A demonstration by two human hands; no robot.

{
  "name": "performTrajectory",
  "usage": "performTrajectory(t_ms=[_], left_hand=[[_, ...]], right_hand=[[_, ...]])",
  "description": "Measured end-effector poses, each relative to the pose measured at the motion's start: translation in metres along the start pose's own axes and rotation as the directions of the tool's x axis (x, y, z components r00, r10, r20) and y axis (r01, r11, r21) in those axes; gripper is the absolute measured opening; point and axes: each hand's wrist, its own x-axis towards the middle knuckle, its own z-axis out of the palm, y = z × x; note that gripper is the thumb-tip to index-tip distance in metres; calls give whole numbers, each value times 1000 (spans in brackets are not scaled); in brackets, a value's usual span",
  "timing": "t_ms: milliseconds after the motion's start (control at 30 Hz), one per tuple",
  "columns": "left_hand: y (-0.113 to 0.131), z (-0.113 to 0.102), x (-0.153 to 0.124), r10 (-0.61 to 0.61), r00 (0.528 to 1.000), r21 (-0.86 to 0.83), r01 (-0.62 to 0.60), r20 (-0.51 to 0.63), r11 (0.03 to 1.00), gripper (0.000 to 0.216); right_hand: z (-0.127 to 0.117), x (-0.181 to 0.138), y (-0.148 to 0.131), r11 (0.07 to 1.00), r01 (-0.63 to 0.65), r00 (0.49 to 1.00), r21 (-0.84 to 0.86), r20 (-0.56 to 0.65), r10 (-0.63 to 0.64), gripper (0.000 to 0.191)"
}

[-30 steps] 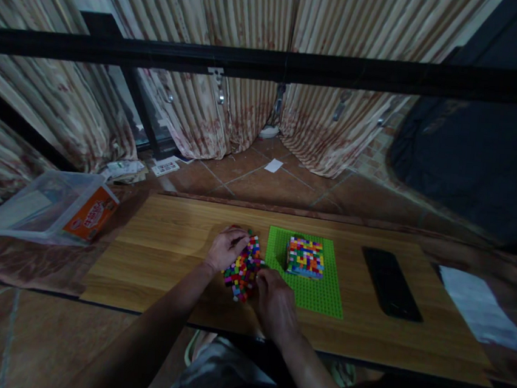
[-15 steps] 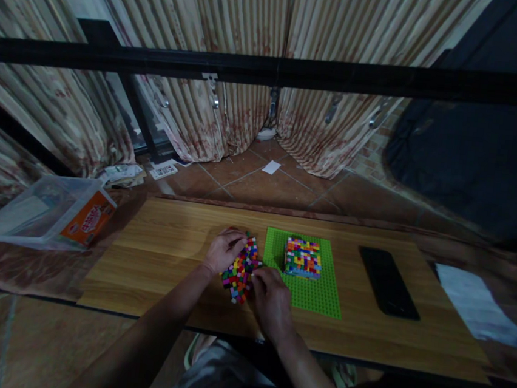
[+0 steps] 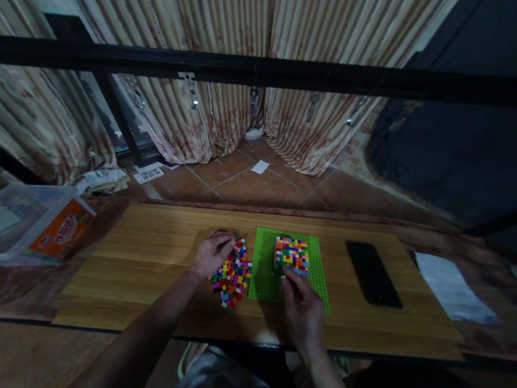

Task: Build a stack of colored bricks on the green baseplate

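Observation:
A pile of small loose bricks in many colours lies on the wooden table, left of a green baseplate. A square block of multicoloured bricks stands on the baseplate. My left hand rests curled at the pile's upper left edge, fingertips touching the bricks. My right hand reaches over the baseplate's near part, its fingertips pinched together right at the block's front edge. What the fingers hold is too small to make out.
A black phone lies right of the baseplate, and a white sheet lies further right. A clear plastic box with an orange label sits off the table's left end. A black bar crosses overhead; curtains hang behind.
My right hand has left the loose pile and moved right, up to the front edge of the block on the baseplate. My left hand stays at the pile. The view has shifted.

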Motion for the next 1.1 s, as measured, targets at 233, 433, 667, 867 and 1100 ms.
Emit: performTrajectory(t_ms=[233,433,667,867,1100], left_hand=[[2,-2,1,-8,1000,-5,8,8,1000,27],[2,-4,2,6,1000,2,-6,19,1000,27],[0,-3,3,-1,1000,14,0,31,1000,29],[-1,-3,3,-5,1000,14,5,31,1000,29],[-3,-2,3,-7,999,9,6,35,1000,29]], right_hand=[[-23,14,4,989,39,990,-145,-130,-58,24],[-24,25,8,979,85,964,-185,-235,-128,22],[-12,29,10,955,77,944,-286,-286,-162,25],[-10,29,9,915,74,934,-397,-293,-203,25],[-14,30,15,936,132,939,-328,-262,-224,25]])
